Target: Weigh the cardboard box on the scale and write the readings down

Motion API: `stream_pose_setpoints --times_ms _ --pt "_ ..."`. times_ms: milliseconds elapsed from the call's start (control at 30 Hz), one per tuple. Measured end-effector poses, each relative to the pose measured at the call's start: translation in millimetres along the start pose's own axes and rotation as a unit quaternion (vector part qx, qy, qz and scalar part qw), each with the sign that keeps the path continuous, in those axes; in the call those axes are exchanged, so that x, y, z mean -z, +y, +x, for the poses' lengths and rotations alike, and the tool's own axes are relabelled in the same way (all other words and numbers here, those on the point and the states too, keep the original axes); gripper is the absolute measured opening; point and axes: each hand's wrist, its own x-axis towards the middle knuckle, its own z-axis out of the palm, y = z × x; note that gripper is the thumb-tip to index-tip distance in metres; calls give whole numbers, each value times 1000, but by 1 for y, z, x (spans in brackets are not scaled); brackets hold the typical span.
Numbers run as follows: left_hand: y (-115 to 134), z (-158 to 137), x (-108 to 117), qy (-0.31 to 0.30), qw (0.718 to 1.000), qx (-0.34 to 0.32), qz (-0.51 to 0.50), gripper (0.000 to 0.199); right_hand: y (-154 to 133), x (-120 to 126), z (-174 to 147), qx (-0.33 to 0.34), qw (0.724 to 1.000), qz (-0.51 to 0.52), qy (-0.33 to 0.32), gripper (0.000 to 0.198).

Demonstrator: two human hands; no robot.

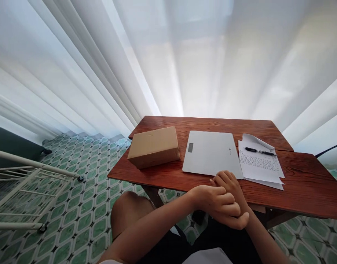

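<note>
My two hands cross just in front of the near edge of the wooden table. My left hand [222,205] lies over my right wrist, its fingers loosely curled and nothing seen in them. Just beyond it, my right hand [227,180] is also curled, with no object showing; its palm is hidden. Nearest to my hands lies a flat, light grey scale [212,154], with a small dark display at its left. To the right of the scale, a black pen [259,151] rests on several sheets of written paper [259,167]. A closed brown cardboard box [154,146] sits left of the scale.
The reddish-brown table [308,183] stands before a white curtain [201,58]. At the left is a white metal rack [28,194] on casters, on a green patterned tile floor [83,212]. A dark cable [329,149] shows at the right.
</note>
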Motion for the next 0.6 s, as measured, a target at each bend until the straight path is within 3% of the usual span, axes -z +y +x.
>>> stream_pose_setpoints --times_ms 100,333,500,600 --pt "5 -5 -16 38 999 0 16 36 8 8 -10 -21 999 -33 -1 23" --pt "10 -6 -43 46 998 4 -32 18 38 34 -28 -52 992 -114 33 21" --pt "8 -1 -55 11 998 -13 -62 15 99 76 -12 -89 981 -157 65 13" --pt "7 5 -61 -12 998 -18 -66 9 149 91 1 -111 975 -187 44 24"
